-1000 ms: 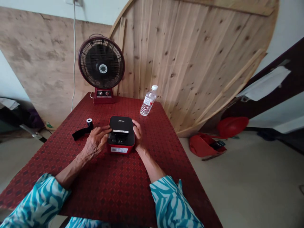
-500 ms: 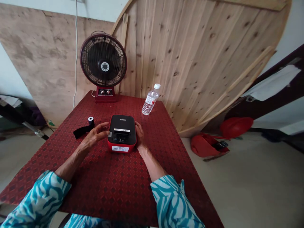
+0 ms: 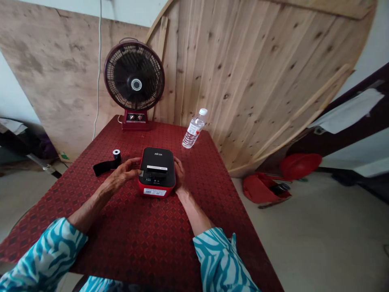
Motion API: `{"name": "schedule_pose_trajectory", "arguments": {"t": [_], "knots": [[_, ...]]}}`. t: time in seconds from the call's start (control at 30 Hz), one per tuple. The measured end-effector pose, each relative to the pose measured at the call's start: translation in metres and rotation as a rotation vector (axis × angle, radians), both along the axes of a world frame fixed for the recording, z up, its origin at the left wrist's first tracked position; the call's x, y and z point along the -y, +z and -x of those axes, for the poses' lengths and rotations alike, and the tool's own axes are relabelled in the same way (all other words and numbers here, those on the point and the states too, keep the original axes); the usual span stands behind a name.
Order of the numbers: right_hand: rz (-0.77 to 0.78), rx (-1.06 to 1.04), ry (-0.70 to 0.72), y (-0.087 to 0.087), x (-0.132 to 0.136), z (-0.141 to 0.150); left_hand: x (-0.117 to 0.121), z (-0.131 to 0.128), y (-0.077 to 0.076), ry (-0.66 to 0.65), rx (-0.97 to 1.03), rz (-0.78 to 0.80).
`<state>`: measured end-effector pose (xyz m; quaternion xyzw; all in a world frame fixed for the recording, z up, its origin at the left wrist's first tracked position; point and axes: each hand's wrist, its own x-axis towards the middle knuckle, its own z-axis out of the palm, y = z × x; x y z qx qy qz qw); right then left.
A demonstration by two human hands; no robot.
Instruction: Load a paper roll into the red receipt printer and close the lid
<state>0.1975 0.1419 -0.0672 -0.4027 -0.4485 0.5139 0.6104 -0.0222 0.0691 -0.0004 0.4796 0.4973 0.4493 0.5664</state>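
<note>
A small receipt printer (image 3: 158, 162) with a black top and red body sits on the red patterned table, its white label facing me. My left hand (image 3: 124, 172) is at its left side, the thumb on the grey patch at the lid's edge and the fingers along the side. Against the right side rests my right hand (image 3: 180, 174), fingers curved along the body and partly hidden by it. Left of my left hand lies a roll of paper (image 3: 116, 153) with a dark strip (image 3: 105, 167) unrolled from it.
A dark red fan (image 3: 135, 83) stands at the table's far left corner. Near the far right edge is a clear water bottle (image 3: 193, 130) with a white cap. Wooden boards (image 3: 237, 81) lean behind the table (image 3: 146, 239). A red bag (image 3: 258, 188) is on the floor at right.
The view has shifted slightly. Both hands keep their places at the printer's sides, and nothing on the table has visibly moved.
</note>
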Motion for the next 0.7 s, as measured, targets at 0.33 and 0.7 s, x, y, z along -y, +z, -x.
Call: {"name": "schedule_pose_trajectory", "arguments": {"t": [0.33, 0.7], "knots": [[-0.042, 0.064, -0.034, 0.005, 0.0, -0.001, 0.002, -0.004, 0.003, -0.002, -0.067, -0.039], [-0.037, 0.034, -0.005, -0.003, -0.005, -0.001, -0.005, -0.001, 0.014, 0.051, -0.264, -0.172]]}}
